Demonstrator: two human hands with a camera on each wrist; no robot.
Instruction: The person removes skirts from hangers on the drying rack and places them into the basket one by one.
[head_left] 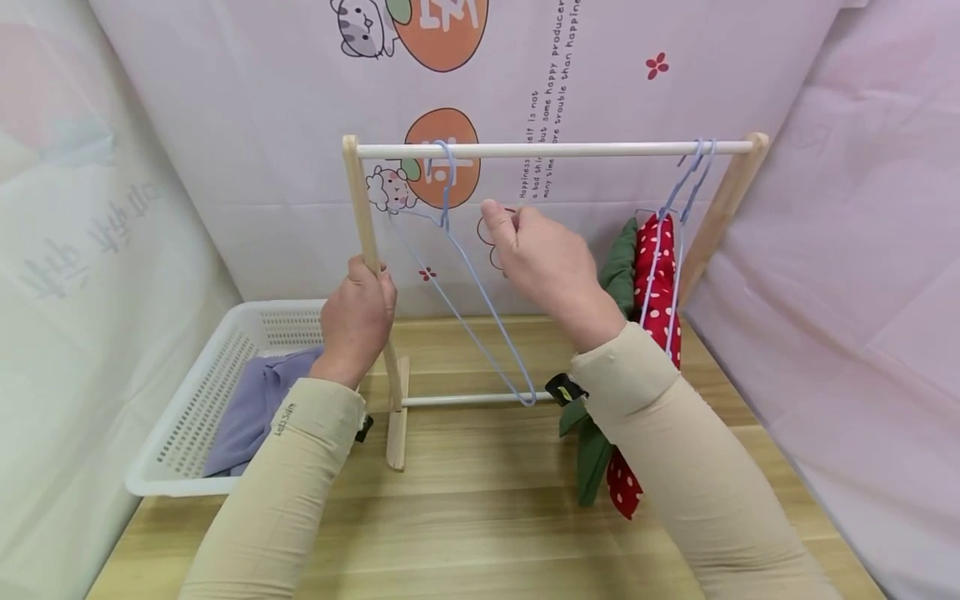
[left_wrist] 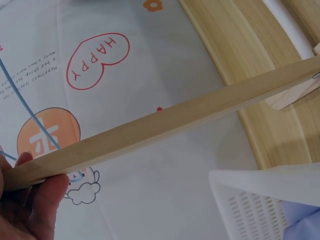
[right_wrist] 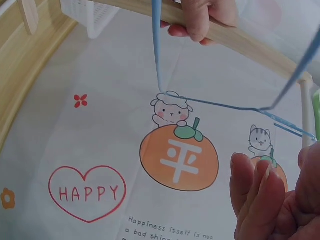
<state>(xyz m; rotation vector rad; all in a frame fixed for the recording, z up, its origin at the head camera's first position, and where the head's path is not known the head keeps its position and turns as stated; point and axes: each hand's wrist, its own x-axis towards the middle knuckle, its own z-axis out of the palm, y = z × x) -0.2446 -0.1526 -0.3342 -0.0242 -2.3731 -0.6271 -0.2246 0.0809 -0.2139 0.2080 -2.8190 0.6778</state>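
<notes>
My left hand [head_left: 360, 317] grips the left wooden post [head_left: 365, 204] of a small clothes rack, and in the left wrist view the thumb and fingers wrap that post [left_wrist: 150, 127]. A bare blue hanger [head_left: 480, 296] hangs by its hook from the white top rail [head_left: 555, 150], near the left end. Just right of this hanger, my right hand [head_left: 547, 258] is raised below the rail. Its fingers [right_wrist: 265, 195] are loosely bent with nothing between them, apart from the hanger [right_wrist: 215, 104] in the right wrist view.
Red polka-dot cloth [head_left: 656, 275] and green cloth [head_left: 621, 262] hang on blue hangers at the rack's right end, partly behind my right forearm. On the left, a white basket [head_left: 176, 387] holds purple cloth [head_left: 255, 408]. The rack stands on a wooden table [head_left: 465, 517] before a printed backdrop.
</notes>
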